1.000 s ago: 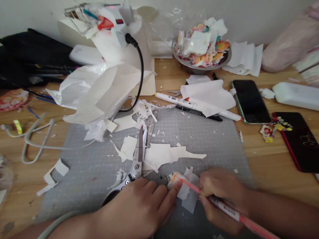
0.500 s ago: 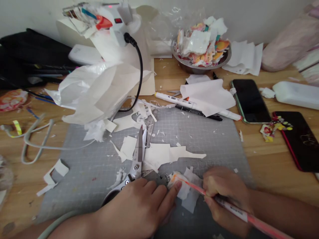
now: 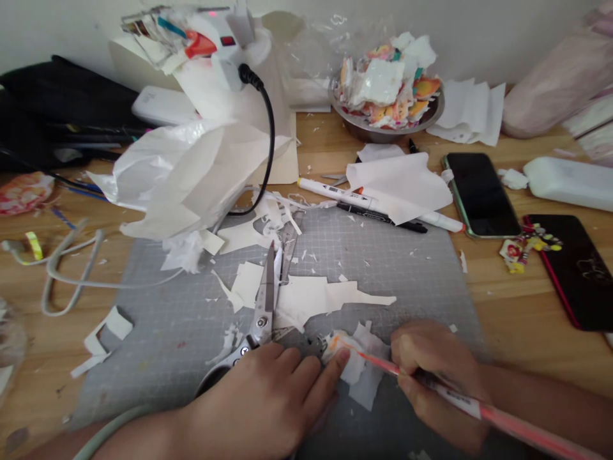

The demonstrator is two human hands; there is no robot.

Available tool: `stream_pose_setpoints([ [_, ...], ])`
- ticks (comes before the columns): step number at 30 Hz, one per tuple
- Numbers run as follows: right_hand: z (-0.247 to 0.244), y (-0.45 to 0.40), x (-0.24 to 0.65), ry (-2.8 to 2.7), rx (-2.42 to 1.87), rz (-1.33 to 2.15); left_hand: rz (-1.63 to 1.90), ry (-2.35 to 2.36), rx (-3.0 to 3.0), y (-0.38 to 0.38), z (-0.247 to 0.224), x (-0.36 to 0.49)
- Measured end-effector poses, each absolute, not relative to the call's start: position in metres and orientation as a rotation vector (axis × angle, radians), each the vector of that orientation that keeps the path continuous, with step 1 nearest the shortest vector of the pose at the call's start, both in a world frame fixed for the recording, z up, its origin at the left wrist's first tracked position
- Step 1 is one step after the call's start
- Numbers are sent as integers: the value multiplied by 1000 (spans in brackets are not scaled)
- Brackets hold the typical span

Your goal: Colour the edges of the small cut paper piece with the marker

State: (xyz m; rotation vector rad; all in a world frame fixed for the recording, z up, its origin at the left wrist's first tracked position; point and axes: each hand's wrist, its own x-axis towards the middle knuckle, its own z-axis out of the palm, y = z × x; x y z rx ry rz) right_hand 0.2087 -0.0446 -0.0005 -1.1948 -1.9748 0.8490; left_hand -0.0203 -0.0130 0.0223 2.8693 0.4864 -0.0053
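Observation:
In my right hand (image 3: 433, 377) is a slim pen with an orange-pink barrel (image 3: 517, 425), pinched near its front end. Its tip meets a small white paper piece (image 3: 330, 345) that carries an orange mark. My left hand (image 3: 272, 399) holds that piece down, index finger stretched onto it and the other fingers curled; what lies under the palm is hidden. Thin white scraps (image 3: 366, 390) lie beneath and right of the piece. Grey-handled scissors (image 3: 263, 313) rest partly under my left hand, blades pointing away, beside cut cream paper (image 3: 311, 297).
A grey cutting mat (image 3: 407, 268) covers the middle of the wooden desk. Behind are markers (image 3: 335, 191), a metal bowl (image 3: 378, 131) of paper pieces, and crumpled white sheets (image 3: 191, 172). Two phones (image 3: 481, 195) lie right. A black cable (image 3: 271, 140) hangs from a power strip (image 3: 230, 51).
My right hand and the pen have shifted slightly to the right. My left hand stays on the paper piece, and the orange mark looks much the same.

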Motion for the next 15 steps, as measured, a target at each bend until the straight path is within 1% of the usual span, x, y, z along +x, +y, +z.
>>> stream_pose_setpoints([
  [4,2,-43,209,-1853,-1204,834,-28,483,2863,-13,23,-21],
  [6,2,-41,208,-1834,-1140,827,-46,482,2858,-13,23,-20],
  [10,0,-34,208,-2024,-956,822,-23,493,2859,-11,23,-19],
  [15,3,-26,206,-2177,-971,849,5,486,2856,-12,23,-19],
])
